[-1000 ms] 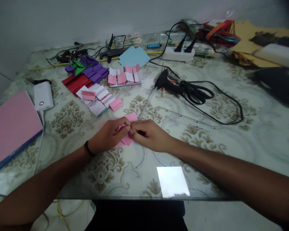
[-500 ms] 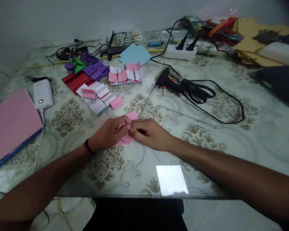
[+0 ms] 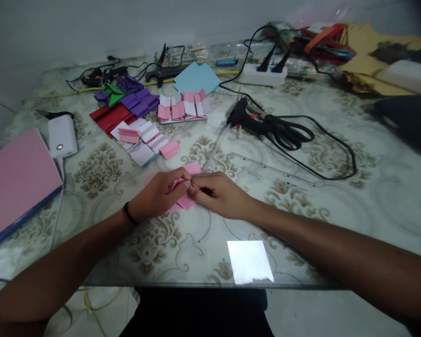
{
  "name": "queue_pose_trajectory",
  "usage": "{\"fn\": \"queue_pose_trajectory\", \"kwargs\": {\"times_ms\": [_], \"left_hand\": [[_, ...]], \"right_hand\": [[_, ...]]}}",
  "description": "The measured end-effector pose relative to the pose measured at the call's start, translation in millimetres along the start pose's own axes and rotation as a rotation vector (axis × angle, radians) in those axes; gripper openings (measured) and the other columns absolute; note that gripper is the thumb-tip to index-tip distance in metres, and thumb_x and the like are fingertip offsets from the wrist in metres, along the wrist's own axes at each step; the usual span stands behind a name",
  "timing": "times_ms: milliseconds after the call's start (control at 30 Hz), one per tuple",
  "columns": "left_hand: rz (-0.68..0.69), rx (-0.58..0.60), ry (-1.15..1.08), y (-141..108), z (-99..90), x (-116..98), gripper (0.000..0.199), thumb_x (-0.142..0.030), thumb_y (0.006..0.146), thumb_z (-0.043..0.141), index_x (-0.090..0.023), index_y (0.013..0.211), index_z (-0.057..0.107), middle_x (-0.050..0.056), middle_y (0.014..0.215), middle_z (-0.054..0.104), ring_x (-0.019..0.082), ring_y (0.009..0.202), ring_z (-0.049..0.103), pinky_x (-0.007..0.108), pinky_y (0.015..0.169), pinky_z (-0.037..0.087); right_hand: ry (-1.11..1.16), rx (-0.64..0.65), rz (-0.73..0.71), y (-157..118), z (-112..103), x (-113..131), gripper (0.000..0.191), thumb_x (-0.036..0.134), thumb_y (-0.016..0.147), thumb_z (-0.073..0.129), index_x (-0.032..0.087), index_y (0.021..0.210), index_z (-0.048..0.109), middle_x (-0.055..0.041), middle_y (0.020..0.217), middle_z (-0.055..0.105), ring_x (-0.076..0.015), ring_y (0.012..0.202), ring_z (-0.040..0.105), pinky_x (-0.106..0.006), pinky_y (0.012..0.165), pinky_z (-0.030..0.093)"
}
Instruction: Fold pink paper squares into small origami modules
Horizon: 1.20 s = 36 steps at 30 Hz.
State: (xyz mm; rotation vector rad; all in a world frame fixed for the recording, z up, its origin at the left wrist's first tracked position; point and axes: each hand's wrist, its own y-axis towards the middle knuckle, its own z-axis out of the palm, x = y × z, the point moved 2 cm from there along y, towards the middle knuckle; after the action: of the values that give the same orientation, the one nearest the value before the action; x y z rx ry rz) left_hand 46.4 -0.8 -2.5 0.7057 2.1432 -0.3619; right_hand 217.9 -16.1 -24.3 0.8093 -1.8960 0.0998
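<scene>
On the patterned table [image 3: 379, 206], folded pink paper [image 3: 186, 202] lies partly hidden under the left hand [image 3: 161, 194], beside the right hand [image 3: 221, 196]; each grip is closed, fingertips pinching the paper; uneven pressure could skew its crease, opposed pulling could tear it.

The tabletop [image 3: 379, 206] is dimly lit; white glare [image 3: 250, 262] is reflected at five o'clock, and yellow sheets [image 3: 363, 42] at two o'clock seem blurred.
</scene>
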Motion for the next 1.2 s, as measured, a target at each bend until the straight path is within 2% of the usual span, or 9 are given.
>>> {"fn": "queue_pose_trajectory", "kwargs": {"times_ms": [1200], "left_hand": [[0.011,0.001,-0.003,0.0,0.7,2.6,0.013,-0.019,0.091,0.047,-0.017,0.086,0.059,-0.003,0.076,0.061,0.012,0.072,0.055,0.024,0.069,0.041]], "right_hand": [[-0.005,-0.002,-0.005,-0.5,0.0,-0.5,0.036,0.023,0.096,0.049,0.019,0.063,0.035,0.0053,0.06,0.036,-0.0079,0.055,0.036,-0.022,0.057,0.03]]}}
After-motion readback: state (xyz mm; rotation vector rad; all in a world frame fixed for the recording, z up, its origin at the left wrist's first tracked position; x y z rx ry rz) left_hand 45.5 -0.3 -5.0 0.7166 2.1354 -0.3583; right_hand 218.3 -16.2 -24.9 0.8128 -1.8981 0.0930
